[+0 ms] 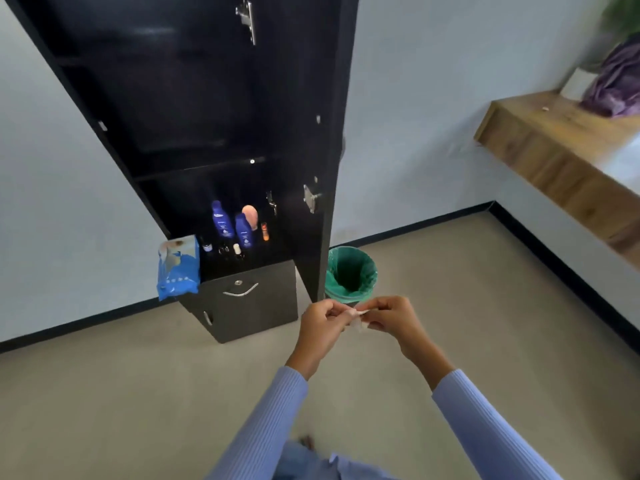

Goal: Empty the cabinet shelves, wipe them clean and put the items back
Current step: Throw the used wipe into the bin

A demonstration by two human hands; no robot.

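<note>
Lower centre of frame: left hand [323, 323] & right hand [388, 315] together, fingertips of both pinched on small pale wipe [358, 315], just below green-lined bin [350, 273]. Black cabinet [194, 109] upper left to centre, door open, upper shelves dark. Bottom shelf, mid-frame: two blue bottles [221, 220], peach sponge [250, 214], small vials. Blue wipes pack [178, 266] at cabinet's left edge.

Black cabinet [214, 109], door open: upper shelves dark; the lowest open shelf [242, 261] carries two blue bottles [221, 220], a pink item [250, 215], several small bottles and a blue wipes pack [178, 268] at its left edge. Beige floor [138, 393] bears the cabinet and a green-lined bin [350, 274] just beside it.
</note>
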